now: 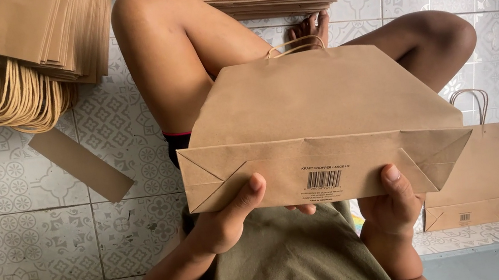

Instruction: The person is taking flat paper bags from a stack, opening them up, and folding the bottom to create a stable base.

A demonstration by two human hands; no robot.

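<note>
**Flat brown bag held over the lap**

While the person sits on the patterned tiled floor [13,195], stacks of brown paper bags [19,37] lie beyond the knees. A flattened paper bag [320,114] rests across the lap, folded bottom toward the chest. Left hand [226,219] and right hand [387,201] each grip that bottom edge, thumbs on top.

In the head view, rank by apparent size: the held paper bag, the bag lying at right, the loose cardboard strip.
1. Held paper bag, nearest the camera, so its lead is partly nearness.
2. Bag lying at right, partly hidden.
3. Cardboard strip.
</note>
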